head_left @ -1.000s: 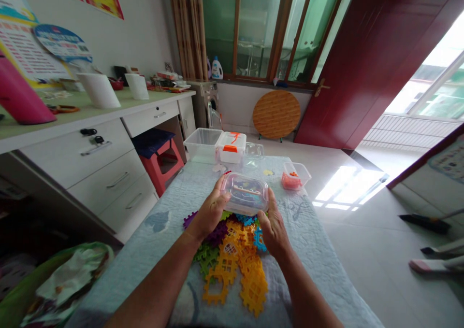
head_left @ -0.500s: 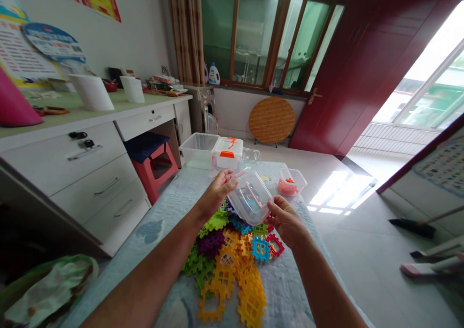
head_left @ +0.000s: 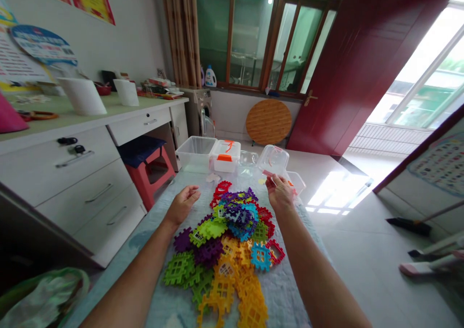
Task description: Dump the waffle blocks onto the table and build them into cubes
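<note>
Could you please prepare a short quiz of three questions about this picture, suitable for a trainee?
1. Which hand holds the clear plastic lid?

2. True or false: the left hand is apart from the pile of toothed pieces.

3. What colour are the toothed pieces nearest to the camera?
A) purple
B) yellow-orange
C) red

Key:
1. The right hand.
2. True.
3. B.

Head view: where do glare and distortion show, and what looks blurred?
Head view: light glares off the floor at right; head view: the red door slants, probably wide-lens distortion; head view: the bag at lower left looks soft, the toothed plastic pieces crisper.
</note>
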The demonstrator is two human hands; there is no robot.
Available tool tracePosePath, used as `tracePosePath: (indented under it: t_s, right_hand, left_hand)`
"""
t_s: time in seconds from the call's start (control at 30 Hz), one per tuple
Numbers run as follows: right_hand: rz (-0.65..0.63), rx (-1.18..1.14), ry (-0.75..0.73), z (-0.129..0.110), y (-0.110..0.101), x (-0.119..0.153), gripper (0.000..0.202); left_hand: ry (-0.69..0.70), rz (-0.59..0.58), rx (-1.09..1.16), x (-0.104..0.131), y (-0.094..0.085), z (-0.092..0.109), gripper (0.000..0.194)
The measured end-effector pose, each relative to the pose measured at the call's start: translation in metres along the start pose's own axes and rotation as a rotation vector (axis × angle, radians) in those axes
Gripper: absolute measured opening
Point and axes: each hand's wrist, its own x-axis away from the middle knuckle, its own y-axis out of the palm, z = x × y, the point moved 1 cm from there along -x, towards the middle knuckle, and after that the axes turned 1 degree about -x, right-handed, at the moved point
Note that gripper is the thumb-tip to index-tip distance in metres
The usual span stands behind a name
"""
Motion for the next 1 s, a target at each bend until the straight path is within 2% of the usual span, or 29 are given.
tracePosePath:
  t_s: [0.1, 0.17, 0.37, 0.73, 1.0]
  right_hand:
    - [0.122, -0.011, 0.004, 0.009, 0.013, -0.021, 0.037]
    - [0.184, -0.001, 0.007, 0.014, 0.019, -0.032, 0.035]
    - [0.299, 0.045, -0.001, 0.025, 0.029, -0.052, 0.026]
    - [0.487, 0.106, 0.046, 0.047, 0.027, -0.059, 0.025]
    - [0.504, 0.049, 0.154, 0.051, 0.027, -0.049, 0.031]
  left_hand:
    - [-0.012, 0.049, -0.031, -0.001, -0.006, -0.023, 0.065]
    - [-0.002, 0.045, -0.047, 0.0, -0.007, -0.03, 0.063]
    - [0.019, 0.038, -0.1, 0.006, -0.005, -0.026, 0.051]
    - [0.019, 0.029, -0.132, 0.008, -0.005, -0.022, 0.045]
    - [0.046, 0.015, -0.157, 0.001, -0.007, -0.036, 0.046]
